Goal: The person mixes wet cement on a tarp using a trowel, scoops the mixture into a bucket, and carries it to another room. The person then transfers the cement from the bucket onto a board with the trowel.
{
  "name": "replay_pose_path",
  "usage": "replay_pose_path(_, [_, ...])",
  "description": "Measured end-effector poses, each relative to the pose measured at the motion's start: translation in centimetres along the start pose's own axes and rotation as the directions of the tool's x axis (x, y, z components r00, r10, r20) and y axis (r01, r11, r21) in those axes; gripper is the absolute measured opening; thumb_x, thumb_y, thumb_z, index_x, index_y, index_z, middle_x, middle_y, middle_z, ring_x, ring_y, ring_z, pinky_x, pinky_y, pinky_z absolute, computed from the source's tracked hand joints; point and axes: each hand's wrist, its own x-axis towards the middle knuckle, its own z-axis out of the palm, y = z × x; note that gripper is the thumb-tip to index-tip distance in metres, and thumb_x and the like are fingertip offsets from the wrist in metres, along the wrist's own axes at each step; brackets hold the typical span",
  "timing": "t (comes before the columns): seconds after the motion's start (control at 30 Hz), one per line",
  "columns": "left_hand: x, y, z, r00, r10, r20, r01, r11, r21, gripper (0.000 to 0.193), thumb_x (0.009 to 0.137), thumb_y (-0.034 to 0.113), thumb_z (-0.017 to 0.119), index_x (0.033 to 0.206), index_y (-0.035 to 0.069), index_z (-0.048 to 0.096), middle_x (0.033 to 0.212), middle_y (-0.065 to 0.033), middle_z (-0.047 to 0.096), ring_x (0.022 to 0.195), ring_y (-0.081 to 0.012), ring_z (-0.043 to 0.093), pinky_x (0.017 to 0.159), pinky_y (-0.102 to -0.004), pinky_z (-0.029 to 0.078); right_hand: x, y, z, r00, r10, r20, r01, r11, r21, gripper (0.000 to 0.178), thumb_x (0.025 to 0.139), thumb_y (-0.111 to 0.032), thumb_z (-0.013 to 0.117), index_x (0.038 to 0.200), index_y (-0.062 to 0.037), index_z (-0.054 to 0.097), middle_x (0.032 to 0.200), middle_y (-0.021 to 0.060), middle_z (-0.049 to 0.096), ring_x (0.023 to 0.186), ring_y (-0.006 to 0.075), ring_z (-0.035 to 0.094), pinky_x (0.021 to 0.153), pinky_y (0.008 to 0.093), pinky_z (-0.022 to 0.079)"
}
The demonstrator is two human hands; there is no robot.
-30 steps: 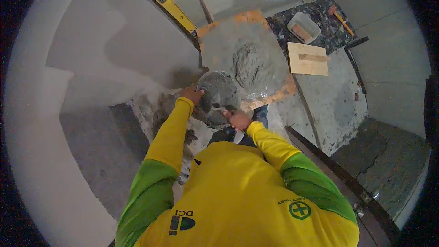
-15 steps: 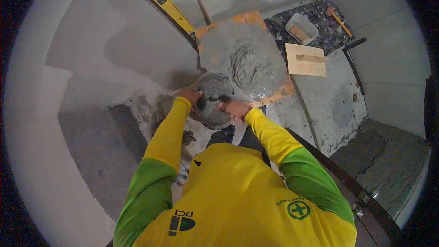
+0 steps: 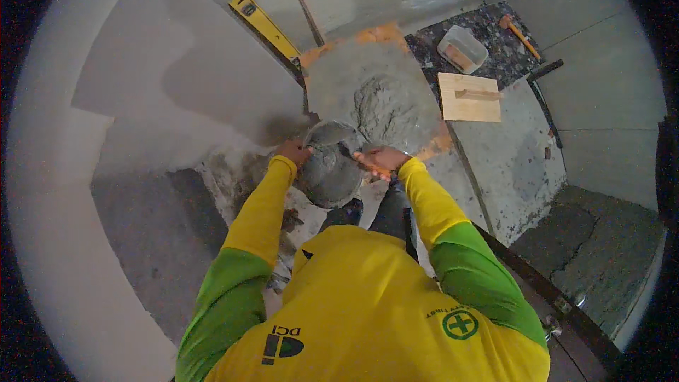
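Note:
A round grey mortar bucket (image 3: 331, 204), coated with wet cement inside, is in front of my legs. My left hand (image 3: 293, 152) is closed on its left rim. My right hand (image 3: 385, 159) grips the orange handle of a trowel (image 3: 373, 168) at the bucket's right side. The tool's dark neck points into the bucket; I cannot make out its blade clearly against the grey. Just beyond the bucket, a heap of wet mortar (image 3: 385, 110) lies on a grey board (image 3: 329, 74) with orange-stained edges.
A yellow spirit level (image 3: 265, 27) and a thin wooden stake (image 3: 311, 20) lean at the back left wall. On the right are a wooden float (image 3: 470, 106), a clear plastic tub (image 3: 463, 49) with a reddish block inside, and a hammer (image 3: 520, 35) on a dark speckled slab (image 3: 498, 18).
My right hand has shifted to the right with the trowel, and its orange handle now shows. My left hand stays on the bucket rim. The bucket's opening appears tilted differently.

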Motion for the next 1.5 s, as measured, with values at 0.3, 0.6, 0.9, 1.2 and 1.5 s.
replay_pose_path(0.3, [0.5, 4.8, -1.2, 0.995, -0.035, 0.093, 0.022, 0.990, 0.137, 0.050, 0.079, 0.047, 0.062, 0.116, 0.013, 0.064, 0.117, -0.0191, 0.062, 0.110, -0.0368, 0.058, 0.095, -0.0449, 0.044, -1.8, 1.3, 0.2, 0.998, 0.020, 0.064, -0.034, 0.972, 0.233, 0.057, 0.091, -0.059, 0.042, 0.106, -0.0046, 0.049, 0.063, 0.0054, 0.055, 0.042, 0.0158, 0.050, 0.038, 0.0317, 0.044])
replay_pose_path(0.6, [0.2, 4.0, -0.4, 0.998, 0.015, 0.057, -0.020, 0.995, 0.098, 0.047, 0.082, 0.041, 0.060, 0.119, 0.013, 0.061, 0.118, -0.0181, 0.061, 0.110, -0.0375, 0.057, 0.096, -0.0452, 0.044, 1.7, 5.7, 4.1, 0.962, -0.263, 0.073, 0.273, 0.930, -0.248, 0.026, 0.070, -0.024, 0.069, 0.086, -0.0046, 0.062, 0.065, 0.0050, 0.063, 0.057, 0.0196, 0.060, 0.054, 0.0367, 0.048])
replay_pose_path(0.9, [-1.0, 3.3, -1.2, 0.998, -0.050, 0.047, 0.049, 0.999, 0.019, 0.043, 0.082, 0.039, 0.059, 0.115, 0.013, 0.063, 0.114, -0.0177, 0.063, 0.107, -0.0379, 0.058, 0.094, -0.0451, 0.044, 2.5, -1.2, 3.0, 0.981, -0.006, -0.194, 0.016, 0.999, 0.051, 0.051, 0.091, -0.051, 0.049, 0.091, -0.0015, 0.063, 0.061, 0.0120, 0.060, 0.043, 0.0209, 0.056, 0.041, 0.0373, 0.045])
replay_pose_path(1.2, [-0.8, 3.3, 0.1, 0.997, 0.062, -0.050, -0.056, 0.992, 0.117, 0.044, 0.083, 0.042, 0.058, 0.116, 0.013, 0.063, 0.116, -0.0174, 0.062, 0.107, -0.0377, 0.058, 0.095, -0.0448, 0.044, 2.2, 4.7, 6.0, 0.991, -0.128, -0.040, 0.133, 0.972, 0.193, 0.041, 0.091, -0.038, 0.053, 0.121, -0.0097, 0.058, 0.063, 0.0064, 0.054, 0.041, 0.0165, 0.049, 0.038, 0.0334, 0.040])
replay_pose_path(1.5, [-0.3, 6.8, 0.0, 1.000, -0.006, 0.024, 0.002, 0.980, 0.198, 0.048, 0.081, 0.046, 0.060, 0.114, 0.010, 0.063, 0.112, -0.0191, 0.063, 0.105, -0.0385, 0.059, 0.094, -0.0471, 0.045, -4.1, 2.2, 0.9, 0.995, 0.016, 0.094, -0.029, 0.989, 0.145, 0.036, 0.083, -0.012, 0.061, 0.119, -0.0099, 0.059, 0.074, 0.0037, 0.060, 0.049, 0.0142, 0.056, 0.041, 0.0310, 0.043])
